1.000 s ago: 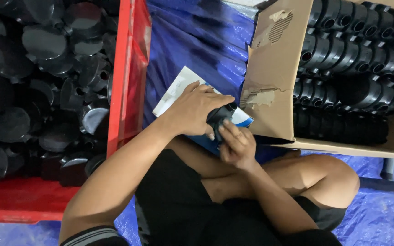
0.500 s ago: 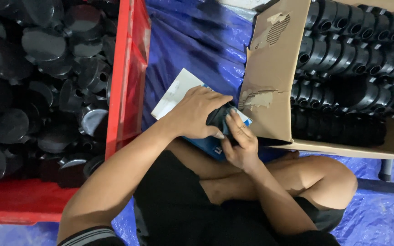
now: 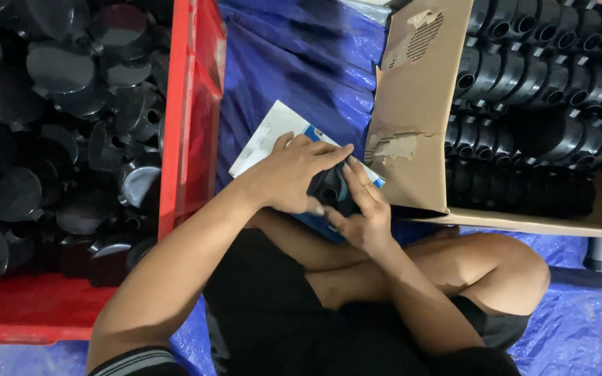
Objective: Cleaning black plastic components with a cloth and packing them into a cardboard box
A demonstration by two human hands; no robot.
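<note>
Both hands meet over my lap around one small black plastic part [image 3: 329, 188]. My left hand [image 3: 294, 174] covers it from the left and top, fingers curled over it. My right hand [image 3: 364, 209] grips it from the right and below, fingers pressed on its side. Under the hands lies a white and blue sheet of paper [image 3: 266, 136] on the blue tarp. Most of the part is hidden by my fingers.
A red crate [image 3: 189, 125] full of loose black round parts [image 3: 57, 69] stands at the left. At the right, a cardboard box [image 3: 412, 111] holds rows of black parts [image 3: 545, 69]. Blue tarp [image 3: 294, 56] covers the floor; my crossed legs [image 3: 496, 264] are below.
The hands stay together on the black part. My right fingers have shifted slightly up along its side; the left hand has barely moved.
</note>
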